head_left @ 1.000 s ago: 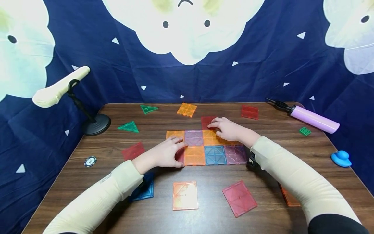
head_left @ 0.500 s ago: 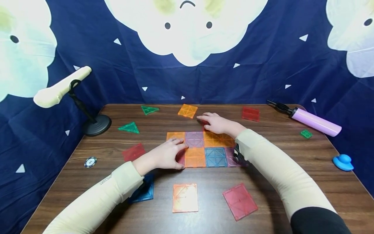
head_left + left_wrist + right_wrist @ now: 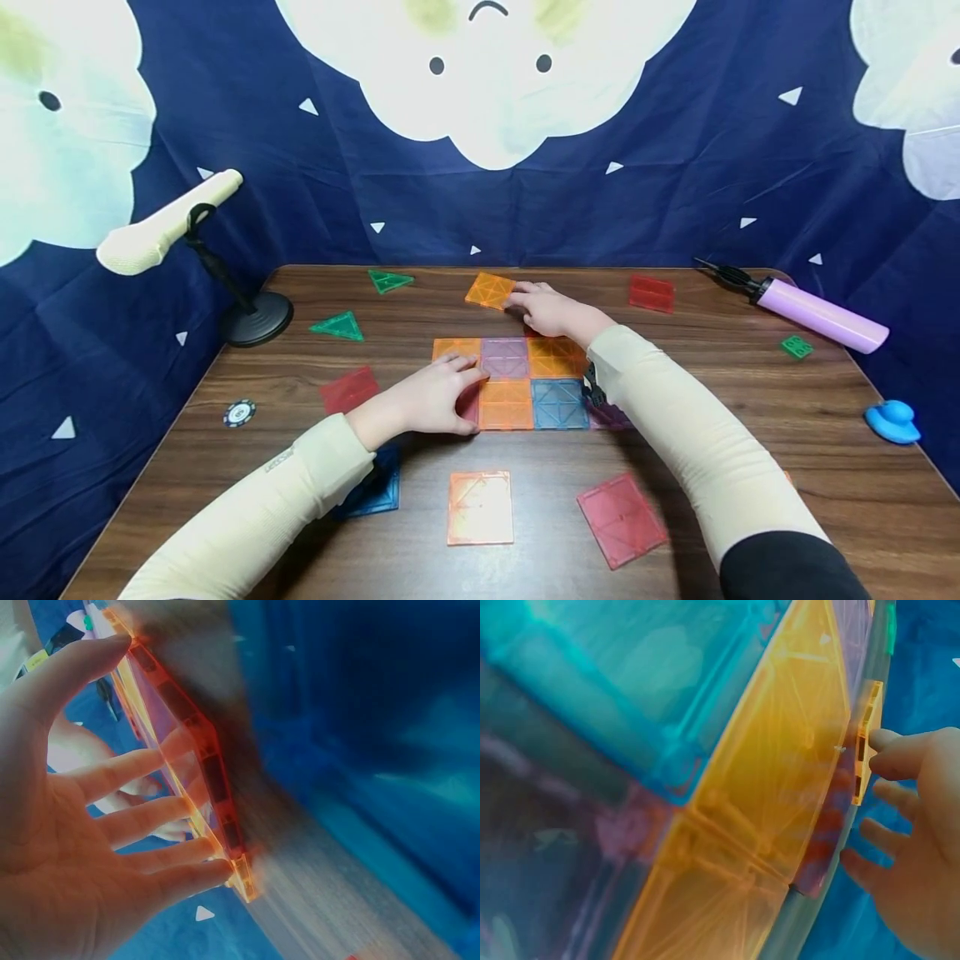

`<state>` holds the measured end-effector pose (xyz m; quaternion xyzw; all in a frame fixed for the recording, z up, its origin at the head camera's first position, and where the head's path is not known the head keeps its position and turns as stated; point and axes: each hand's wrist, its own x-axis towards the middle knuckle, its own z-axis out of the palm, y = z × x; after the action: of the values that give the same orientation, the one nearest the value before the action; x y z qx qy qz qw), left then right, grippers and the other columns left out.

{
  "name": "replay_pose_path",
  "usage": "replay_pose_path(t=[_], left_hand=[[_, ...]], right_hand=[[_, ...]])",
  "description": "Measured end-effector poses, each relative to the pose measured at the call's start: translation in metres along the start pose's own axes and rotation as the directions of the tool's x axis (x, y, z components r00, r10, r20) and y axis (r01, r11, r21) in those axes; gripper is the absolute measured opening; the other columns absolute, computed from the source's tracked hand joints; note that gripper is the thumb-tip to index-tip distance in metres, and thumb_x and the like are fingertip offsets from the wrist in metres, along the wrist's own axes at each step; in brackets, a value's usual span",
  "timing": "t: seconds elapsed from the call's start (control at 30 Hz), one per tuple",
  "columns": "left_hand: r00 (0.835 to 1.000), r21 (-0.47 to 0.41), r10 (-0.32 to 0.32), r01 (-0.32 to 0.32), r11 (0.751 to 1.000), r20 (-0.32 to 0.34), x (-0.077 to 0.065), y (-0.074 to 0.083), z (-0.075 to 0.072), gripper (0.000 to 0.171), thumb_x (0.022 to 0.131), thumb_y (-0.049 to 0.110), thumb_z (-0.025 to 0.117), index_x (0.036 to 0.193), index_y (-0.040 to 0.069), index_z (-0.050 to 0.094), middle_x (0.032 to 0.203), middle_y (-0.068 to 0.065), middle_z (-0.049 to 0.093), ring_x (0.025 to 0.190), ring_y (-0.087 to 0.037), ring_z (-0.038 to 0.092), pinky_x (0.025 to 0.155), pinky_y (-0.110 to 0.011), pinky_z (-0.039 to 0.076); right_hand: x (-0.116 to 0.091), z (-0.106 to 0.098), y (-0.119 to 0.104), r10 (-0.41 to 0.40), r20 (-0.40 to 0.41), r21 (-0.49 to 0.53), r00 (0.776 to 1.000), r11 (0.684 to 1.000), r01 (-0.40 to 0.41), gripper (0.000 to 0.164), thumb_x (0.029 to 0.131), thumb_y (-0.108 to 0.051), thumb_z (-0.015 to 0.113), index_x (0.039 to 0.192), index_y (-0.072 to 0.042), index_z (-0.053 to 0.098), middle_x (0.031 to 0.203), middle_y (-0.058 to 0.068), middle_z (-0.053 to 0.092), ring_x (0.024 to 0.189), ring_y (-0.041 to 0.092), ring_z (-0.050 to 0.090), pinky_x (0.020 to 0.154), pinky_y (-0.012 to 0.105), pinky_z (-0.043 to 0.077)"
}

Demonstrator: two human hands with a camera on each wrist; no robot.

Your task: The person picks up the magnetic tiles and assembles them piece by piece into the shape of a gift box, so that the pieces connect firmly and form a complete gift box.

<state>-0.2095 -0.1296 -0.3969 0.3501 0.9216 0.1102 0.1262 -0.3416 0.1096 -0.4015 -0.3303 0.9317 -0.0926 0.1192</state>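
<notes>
My left hand (image 3: 437, 395) rests on the left end of a joined block of magnetic tiles, fingers spread and fairly straight, thumb at the near edge. The block shows an orange tile (image 3: 506, 405), a purple tile (image 3: 505, 358) and a blue tile (image 3: 559, 404); a red tile (image 3: 470, 403) lies partly under that hand. Past the block's far edge, my right hand (image 3: 551, 308) pinches the right edge of a loose orange magnetic tile (image 3: 489, 290) between thumb and finger. In the right wrist view this orange tile (image 3: 866, 746) lies close to the table. My right forearm hides the block's right end.
Green triangles (image 3: 337, 326) and red tiles (image 3: 350, 389) lie around the block. Nearer are a blue tile (image 3: 378, 487), an orange tile (image 3: 481, 508) and a red tile (image 3: 622, 521). A black stand (image 3: 257, 319), purple pump (image 3: 821, 315) and blue duck (image 3: 893, 421) line the sides.
My right hand has moved left and away from the block's far part to the loose orange tile, which has shifted slightly toward me. The left hand has stayed on the block.
</notes>
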Motion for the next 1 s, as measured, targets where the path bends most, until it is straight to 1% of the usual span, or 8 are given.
replay_pose_path(t=[0.13, 0.2, 0.27, 0.37, 0.53, 0.7, 0.9, 1.0], left_hand=[[1.000, -0.004, -0.008, 0.008, 1.000, 0.003, -0.001, 0.001, -0.001, 0.076, 0.083, 0.041, 0.081, 0.144, 0.004, 0.055, 0.152, -0.027, 0.043, 0.139, -0.050, 0.038, 0.113, -0.058, 0.033], [1.000, -0.007, -0.007, 0.007, 1.000, 0.004, -0.001, 0.001, -0.001, 0.077, 0.082, 0.040, 0.081, 0.144, 0.003, 0.055, 0.152, -0.027, 0.043, 0.139, -0.051, 0.038, 0.114, -0.058, 0.033], [1.000, -0.008, -0.008, 0.008, 1.000, 0.006, 0.000, 0.002, 0.000, 0.077, 0.082, 0.040, 0.081, 0.145, 0.003, 0.054, 0.152, -0.027, 0.043, 0.139, -0.051, 0.037, 0.113, -0.059, 0.033], [1.000, -0.011, -0.013, 0.013, 1.000, 0.013, 0.000, 0.002, 0.000, 0.078, 0.082, 0.040, 0.081, 0.146, 0.003, 0.053, 0.152, -0.026, 0.043, 0.140, -0.052, 0.037, 0.113, -0.060, 0.032], [1.000, -0.010, -0.019, 0.019, 1.000, 0.016, 0.000, 0.003, 0.000, 0.078, 0.082, 0.041, 0.081, 0.145, 0.004, 0.054, 0.152, -0.026, 0.043, 0.139, -0.051, 0.038, 0.113, -0.059, 0.034], [1.000, -0.011, -0.013, 0.013, 1.000, 0.011, -0.001, 0.002, 0.000, 0.077, 0.082, 0.040, 0.081, 0.145, 0.004, 0.054, 0.152, -0.026, 0.044, 0.139, -0.050, 0.038, 0.113, -0.059, 0.033], [1.000, -0.012, -0.018, 0.018, 1.000, 0.017, -0.001, 0.003, -0.001, 0.077, 0.083, 0.041, 0.081, 0.145, 0.004, 0.054, 0.152, -0.026, 0.043, 0.139, -0.050, 0.038, 0.113, -0.059, 0.034], [1.000, -0.012, -0.021, 0.021, 1.000, 0.016, -0.001, 0.003, 0.000, 0.077, 0.083, 0.040, 0.081, 0.145, 0.004, 0.054, 0.152, -0.026, 0.043, 0.139, -0.050, 0.038, 0.113, -0.059, 0.034]], right_hand=[[-0.003, 0.000, -0.004, -0.082, -0.014, 0.023, 0.997, 0.996, 0.082, 0.027, 0.101, 0.004, 0.050, 0.126, -0.003, 0.058, 0.135, 0.018, 0.058, 0.130, 0.034, 0.052, 0.112, 0.045, 0.037], [-0.006, 0.000, -0.006, -0.083, -0.010, 0.024, 0.996, 0.996, 0.083, 0.031, 0.103, 0.002, 0.048, 0.132, -0.004, 0.057, 0.133, 0.016, 0.060, 0.128, 0.032, 0.054, 0.110, 0.044, 0.040], [-0.009, 0.001, -0.007, -0.102, -0.015, 0.002, 0.995, 0.995, 0.102, 0.037, 0.103, 0.001, 0.048, 0.139, -0.005, 0.057, 0.139, 0.016, 0.056, 0.130, 0.032, 0.053, 0.111, 0.045, 0.040], [-0.013, 0.002, -0.005, -0.130, -0.009, 0.007, 0.991, 0.991, 0.130, 0.044, 0.104, 0.000, 0.047, 0.147, -0.007, 0.053, 0.150, 0.017, 0.047, 0.138, 0.034, 0.046, 0.113, 0.046, 0.037], [-0.019, 0.003, -0.002, -0.158, 0.011, 0.077, 0.987, 0.985, 0.157, 0.047, 0.102, 0.005, 0.047, 0.148, -0.006, 0.053, 0.155, 0.019, 0.042, 0.142, 0.035, 0.040, 0.116, 0.047, 0.033], [-0.026, 0.002, -0.001, -0.181, 0.007, 0.115, 0.984, 0.977, 0.179, 0.046, 0.100, 0.008, 0.048, 0.144, -0.003, 0.056, 0.152, 0.020, 0.045, 0.143, 0.037, 0.039, 0.117, 0.047, 0.031], [-0.034, 0.003, 0.000, -0.222, -0.013, 0.132, 0.975, 0.966, 0.221, 0.039, 0.098, 0.010, 0.050, 0.133, 0.000, 0.063, 0.145, 0.021, 0.051, 0.139, 0.037, 0.044, 0.116, 0.047, 0.032], [-0.038, 0.004, 0.000, -0.234, -0.016, 0.139, 0.972, 0.962, 0.234, 0.038, 0.098, 0.010, 0.050, 0.133, 0.001, 0.062, 0.146, 0.022, 0.051, 0.141, 0.038, 0.041, 0.117, 0.047, 0.031]])
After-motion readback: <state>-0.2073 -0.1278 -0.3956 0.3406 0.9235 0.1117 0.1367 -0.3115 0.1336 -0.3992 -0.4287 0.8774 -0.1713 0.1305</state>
